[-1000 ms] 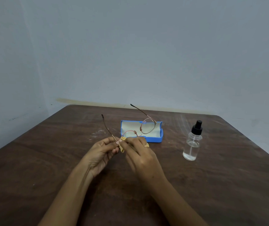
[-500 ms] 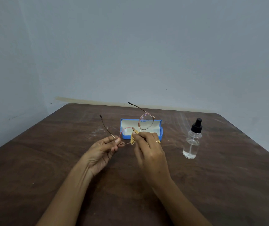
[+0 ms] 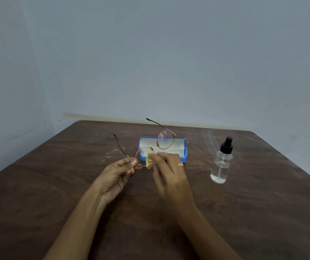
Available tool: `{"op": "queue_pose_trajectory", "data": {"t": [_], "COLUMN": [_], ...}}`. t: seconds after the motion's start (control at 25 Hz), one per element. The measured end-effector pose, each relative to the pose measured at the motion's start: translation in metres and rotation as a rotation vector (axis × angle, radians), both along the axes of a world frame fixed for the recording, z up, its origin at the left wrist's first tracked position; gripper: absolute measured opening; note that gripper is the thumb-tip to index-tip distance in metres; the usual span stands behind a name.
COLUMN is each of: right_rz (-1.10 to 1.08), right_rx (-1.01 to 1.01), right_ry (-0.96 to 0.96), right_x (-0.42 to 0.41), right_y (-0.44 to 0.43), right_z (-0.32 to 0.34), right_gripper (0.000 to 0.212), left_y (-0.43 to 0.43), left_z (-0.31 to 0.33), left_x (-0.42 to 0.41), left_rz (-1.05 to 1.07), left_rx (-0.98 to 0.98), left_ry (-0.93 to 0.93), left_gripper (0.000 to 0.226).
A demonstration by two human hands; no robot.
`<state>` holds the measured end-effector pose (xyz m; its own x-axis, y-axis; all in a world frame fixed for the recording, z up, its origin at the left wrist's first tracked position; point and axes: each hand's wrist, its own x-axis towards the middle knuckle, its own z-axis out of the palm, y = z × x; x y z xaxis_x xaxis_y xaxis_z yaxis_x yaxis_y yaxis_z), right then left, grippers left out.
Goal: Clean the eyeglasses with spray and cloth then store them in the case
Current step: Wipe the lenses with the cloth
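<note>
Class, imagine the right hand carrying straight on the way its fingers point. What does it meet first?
Most likely the eyeglasses: the right hand holds its yellow cloth at the near lens. The open blue case lies beyond, though depth is unclear.

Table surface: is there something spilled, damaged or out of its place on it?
Only whitish smudges on the table, left of the open blue case, and pale streaks behind the spray bottle. They look like dried marks, not a puddle. The bottle stands upright with its cap on.
</note>
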<state>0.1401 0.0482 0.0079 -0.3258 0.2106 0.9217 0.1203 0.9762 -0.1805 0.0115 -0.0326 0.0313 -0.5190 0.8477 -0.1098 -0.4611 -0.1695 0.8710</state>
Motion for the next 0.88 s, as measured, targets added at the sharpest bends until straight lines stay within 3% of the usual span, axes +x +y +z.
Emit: {"op": "queue_pose_trajectory", "data": {"t": [0.24,0.64,0.88], "right_rz": [-0.126,-0.135,-0.141], "right_rx": [-0.054,0.015,0.047], "right_ry": [0.176,0.143,0.064], "right_x": [0.012,0.003,0.003], "right_y": [0.023,0.032,0.028], "right_z": [0.008,0.008,0.002], "right_gripper": [0.031,0.028,0.024], "left_y": [-0.004,-0.005,-0.005], "left_z": [0.003,0.003,0.003], "left_x": [-0.002,-0.002,-0.004], "left_rz": [0.008,-0.016,-0.015], "left_rx": [-0.012,-0.067,-0.05], "left_ry": [-0.04,0.056,-0.003], "left_gripper": [0.016,0.013,0.011]}}
